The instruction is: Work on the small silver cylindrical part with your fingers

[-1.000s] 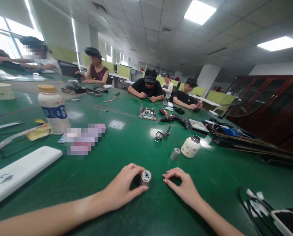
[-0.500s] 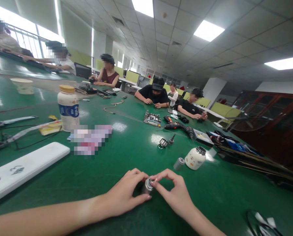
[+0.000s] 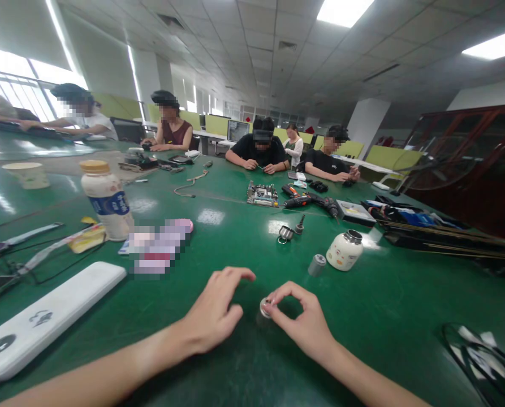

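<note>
My right hand (image 3: 305, 319) pinches thumb and forefinger at the top of a small silver metal cylinder (image 3: 264, 312) standing on the green table. The fingertips cover part of its top, so any smaller piece between them is hidden. To the left, my left hand (image 3: 218, 311) is apart from the cylinder, its fingers spread and curved with nothing between them. A similar silver cylinder (image 3: 316, 265) stands beyond my right hand, beside a cream round jar (image 3: 344, 251) with a metal neck.
A white oblong device (image 3: 52, 319) lies at left, near a bottle (image 3: 107, 200) with an orange cap. Farther off are a circuit board (image 3: 262, 194), a power drill (image 3: 309, 200) and a metal clasp-like part (image 3: 285, 233). Black cables (image 3: 477, 353) lie at right. Several people sit across the table.
My left hand has let go of the silver cylinder and drawn back to the left. My right hand stays at the cylinder's top. The camera view has tilted.
</note>
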Tool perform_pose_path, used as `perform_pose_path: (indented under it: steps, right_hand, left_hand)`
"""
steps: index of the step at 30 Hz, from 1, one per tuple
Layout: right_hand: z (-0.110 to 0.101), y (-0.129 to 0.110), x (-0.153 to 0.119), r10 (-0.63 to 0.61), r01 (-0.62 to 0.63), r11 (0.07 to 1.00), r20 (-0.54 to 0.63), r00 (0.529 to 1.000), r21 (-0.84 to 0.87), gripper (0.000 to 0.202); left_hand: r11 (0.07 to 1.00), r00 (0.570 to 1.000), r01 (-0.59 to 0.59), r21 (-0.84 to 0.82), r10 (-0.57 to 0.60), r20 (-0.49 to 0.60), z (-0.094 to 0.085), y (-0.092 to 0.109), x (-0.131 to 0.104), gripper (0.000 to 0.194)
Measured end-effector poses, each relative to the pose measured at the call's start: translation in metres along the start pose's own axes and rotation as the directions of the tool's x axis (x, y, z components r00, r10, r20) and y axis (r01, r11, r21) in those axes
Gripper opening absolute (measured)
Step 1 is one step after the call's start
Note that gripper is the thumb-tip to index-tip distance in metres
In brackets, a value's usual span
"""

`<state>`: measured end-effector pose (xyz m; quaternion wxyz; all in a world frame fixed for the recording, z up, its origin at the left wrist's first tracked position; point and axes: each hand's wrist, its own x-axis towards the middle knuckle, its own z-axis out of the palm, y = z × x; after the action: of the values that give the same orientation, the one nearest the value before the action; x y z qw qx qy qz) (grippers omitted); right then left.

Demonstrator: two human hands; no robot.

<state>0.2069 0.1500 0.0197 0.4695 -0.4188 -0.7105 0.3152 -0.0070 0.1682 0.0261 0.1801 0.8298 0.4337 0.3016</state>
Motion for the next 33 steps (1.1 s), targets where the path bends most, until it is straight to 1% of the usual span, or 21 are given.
perform_pose_path:
  steps: [1, 2, 3, 4, 5, 6, 7, 8, 10, 13, 17, 20, 23, 26, 28, 30, 33]
  right_hand:
    - [0.001, 0.001, -0.001, -0.008, 0.008, 1.000, -0.007, 1.000, 0.010, 0.008]
    - [0.002, 0.001, -0.001, -0.014, 0.014, 1.000, -0.009, 1.000, 0.018, 0.008]
    - [0.002, 0.001, -0.001, -0.019, 0.019, 1.000, -0.010, 1.000, 0.024, 0.008]
    - [0.002, 0.001, -0.002, -0.021, 0.022, 0.999, -0.010, 1.000, 0.028, 0.008]
    - [0.003, 0.001, -0.002, -0.024, 0.024, 0.999, -0.010, 1.000, 0.031, 0.008]
    - [0.003, 0.001, -0.002, -0.026, 0.027, 0.999, -0.010, 1.000, 0.033, 0.008]
    - [0.003, 0.001, -0.002, -0.029, 0.030, 0.999, -0.011, 1.000, 0.036, 0.008]
    - [0.003, 0.001, -0.002, -0.034, 0.035, 0.999, -0.011, 0.999, 0.040, 0.008]
    - [0.004, 0.002, -0.002, -0.047, 0.048, 0.998, -0.012, 0.999, 0.047, 0.008]
    - [0.004, 0.004, -0.003, -0.062, 0.062, 0.997, -0.013, 0.998, 0.051, 0.009]
    - [0.004, 0.005, -0.003, -0.074, 0.074, 0.996, -0.008, 0.997, 0.046, 0.010]
    - [0.004, 0.006, -0.004, -0.083, 0.083, 0.995, -0.007, 0.997, 0.050, 0.010]
    - [0.004, 0.007, -0.004, -0.087, 0.088, 0.995, -0.010, 0.996, 0.053, 0.011]
    - [0.005, 0.006, -0.005, -0.083, 0.084, 0.995, -0.018, 0.996, 0.053, 0.011]
    - [0.005, 0.006, -0.005, -0.083, 0.084, 0.995, -0.022, 0.996, 0.052, 0.011]
    - [0.005, 0.006, -0.005, -0.085, 0.086, 0.995, -0.022, 0.996, 0.051, 0.011]
    - [0.005, 0.007, -0.006, -0.086, 0.087, 0.995, -0.023, 0.996, 0.054, 0.011]
  left_hand:
    - [0.993, 0.998, 0.051, 0.109, -0.046, -0.051, -0.018, -0.011, 0.009, 0.047]
    - [0.964, 0.989, 0.130, 0.231, -0.110, -0.097, -0.039, -0.025, 0.018, 0.047]
    - [0.905, 0.967, 0.243, 0.349, -0.196, -0.166, -0.060, -0.041, 0.027, 0.048]
    - [0.820, 0.927, 0.370, 0.436, -0.297, -0.228, -0.080, -0.059, 0.035, 0.050]
    - [0.737, 0.882, 0.471, 0.484, -0.381, -0.277, -0.098, -0.076, 0.041, 0.053]
    - [0.699, 0.856, 0.517, 0.495, -0.425, -0.294, -0.113, -0.093, 0.044, 0.056]
    - [0.681, 0.845, 0.534, 0.502, -0.452, -0.286, -0.125, -0.108, 0.045, 0.059]
    - [0.673, 0.843, 0.533, 0.512, -0.471, -0.259, -0.133, -0.121, 0.045, 0.060]
    - [0.671, 0.847, 0.517, 0.532, -0.490, -0.205, -0.138, -0.138, 0.041, 0.062]
    - [0.664, 0.850, 0.497, 0.558, -0.501, -0.160, -0.133, -0.147, 0.037, 0.067]
    - [0.643, 0.852, 0.476, 0.600, -0.507, -0.131, -0.129, -0.148, 0.037, 0.066]
    - [0.625, 0.858, 0.460, 0.630, -0.495, -0.135, -0.134, -0.144, 0.038, 0.063]
    - [0.610, 0.853, 0.472, 0.637, -0.497, -0.156, -0.141, -0.136, 0.038, 0.059]
    - [0.599, 0.831, 0.519, 0.610, -0.520, -0.195, -0.146, -0.129, 0.039, 0.054]
    - [0.592, 0.802, 0.571, 0.569, -0.550, -0.232, -0.147, -0.130, 0.041, 0.056]
    - [0.578, 0.762, 0.628, 0.521, -0.592, -0.262, -0.146, -0.136, 0.042, 0.062]
    - [0.560, 0.707, 0.691, 0.457, -0.654, -0.268, -0.143, -0.148, 0.041, 0.081]
